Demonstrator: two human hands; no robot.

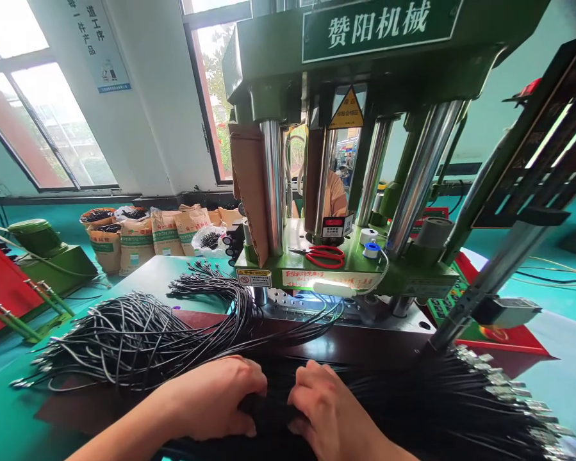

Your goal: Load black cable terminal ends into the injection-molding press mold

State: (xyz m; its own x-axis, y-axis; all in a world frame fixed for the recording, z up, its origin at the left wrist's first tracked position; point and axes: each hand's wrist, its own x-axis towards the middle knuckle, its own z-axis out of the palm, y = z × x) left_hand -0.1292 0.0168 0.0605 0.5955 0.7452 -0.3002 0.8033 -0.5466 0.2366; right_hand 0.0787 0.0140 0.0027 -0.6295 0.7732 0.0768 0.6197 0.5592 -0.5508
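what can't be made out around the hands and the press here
Head view: black cables directly beneath the left hand and right hand; the hands cover them.
Head view: the cables' near side; cut off by the bottom edge.
Head view: the person behind; mostly hidden by the green press.
Head view: smallest print on the yellow triangle sign; too small to read.

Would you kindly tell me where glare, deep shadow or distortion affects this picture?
Head view: the dark-framed glass window at far left is largely washed out; head view: pale glare marks the glossy dark-brown tabletop; head view: the thin black cables merge into darkness near both bare hands, hiding individual strands; head view: leaning walls suggest wide-angle distortion.
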